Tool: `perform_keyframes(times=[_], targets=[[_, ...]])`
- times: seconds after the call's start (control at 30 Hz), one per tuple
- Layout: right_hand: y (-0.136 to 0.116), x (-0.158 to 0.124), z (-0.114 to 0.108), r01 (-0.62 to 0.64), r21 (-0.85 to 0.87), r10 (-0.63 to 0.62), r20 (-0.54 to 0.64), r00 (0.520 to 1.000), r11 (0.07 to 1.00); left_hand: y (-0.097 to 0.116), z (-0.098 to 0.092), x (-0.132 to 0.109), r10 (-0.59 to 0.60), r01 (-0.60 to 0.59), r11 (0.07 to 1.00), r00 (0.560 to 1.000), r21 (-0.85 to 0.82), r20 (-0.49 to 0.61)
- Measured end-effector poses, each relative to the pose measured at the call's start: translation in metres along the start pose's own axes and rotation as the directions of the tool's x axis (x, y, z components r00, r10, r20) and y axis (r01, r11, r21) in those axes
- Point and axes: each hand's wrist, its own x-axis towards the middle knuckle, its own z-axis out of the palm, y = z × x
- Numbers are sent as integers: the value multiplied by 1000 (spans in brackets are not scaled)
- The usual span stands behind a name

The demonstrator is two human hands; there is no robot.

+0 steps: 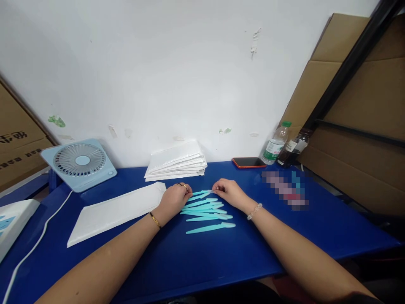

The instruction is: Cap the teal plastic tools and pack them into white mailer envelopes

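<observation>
Several turquoise eyebrow razors (210,228) with pale blade covers lie in a loose row on the blue table, handles to the left. My left hand (175,200) has its fingers pinched at the handle ends of the farthest razors (199,194). At the covered tip of those same razors is my right hand (229,192), thumb and forefinger closed together. Fingers partly hide both ends. A white padded envelope (118,209) lies flat left of my left hand, its right end close to my wrist.
A stack of white padded envelopes (177,160) rests against the wall. A light blue fan (80,162) with a white cable stands left. Back right are a phone (249,162), a water bottle (274,145) and a dark-liquid bottle (292,150). A blurred patch (286,190) covers something at right.
</observation>
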Motion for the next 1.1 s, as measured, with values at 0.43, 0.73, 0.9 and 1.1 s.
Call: perform_keyframes(times=[0.43, 0.73, 0.9, 1.1], targets=[[4, 0, -5, -33, 14, 33, -1, 999, 999, -1, 0, -1, -6, 6, 1000, 1000, -2, -6], [-6, 1, 3, -9, 94, 4, 49, 999, 996, 10, 4, 0, 65, -64, 997, 998, -52, 19], [-7, -1, -4, -3, 84, -3, 78, 997, 996, 18, -2, -8, 35, -32, 997, 999, -74, 41], [-20, -14, -26, 71, 29, -76, 239, 968, 997, 42, -5, -26, 95, -103, 994, 981, 43, 171]])
